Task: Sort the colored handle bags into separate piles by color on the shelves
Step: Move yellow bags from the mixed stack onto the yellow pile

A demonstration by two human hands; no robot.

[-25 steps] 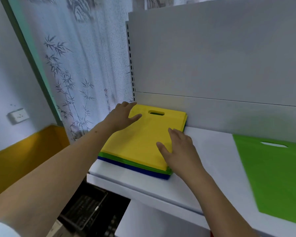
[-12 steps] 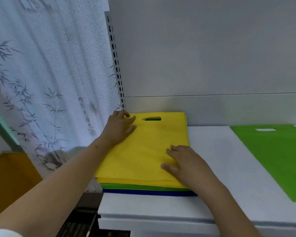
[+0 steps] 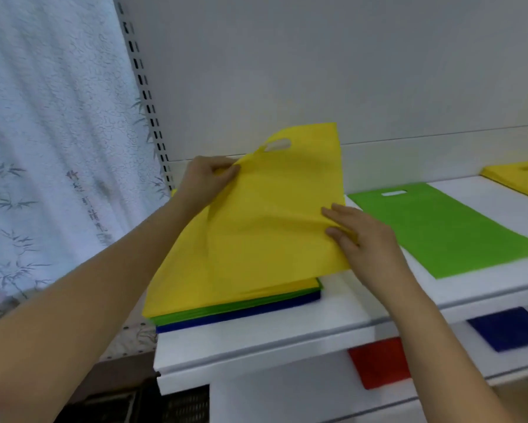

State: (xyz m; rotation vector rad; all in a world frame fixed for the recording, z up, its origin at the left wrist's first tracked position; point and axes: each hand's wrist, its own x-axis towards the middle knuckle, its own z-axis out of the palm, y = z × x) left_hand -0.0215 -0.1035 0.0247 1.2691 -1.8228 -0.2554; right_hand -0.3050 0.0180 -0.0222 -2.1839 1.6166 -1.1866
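While no writing shows, both hands' grip pinches the yellow bag [image 3: 265, 215].

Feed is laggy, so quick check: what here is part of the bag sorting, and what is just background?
Job: lifted yellow bag, left hand, right hand, mixed stack, green bag, yellow pile, blue bag, red bag, shelf.
Background: bamboo-print curtain, slotted upright.

Matt, cloth-like yellow bag [image 3: 265, 227] creasing softly, smooth matt white shelf [image 3: 256, 340] beneath it, matt green bag [image 3: 445, 230] right of the yellow bag, textured white curtain [image 3: 52, 141] left.
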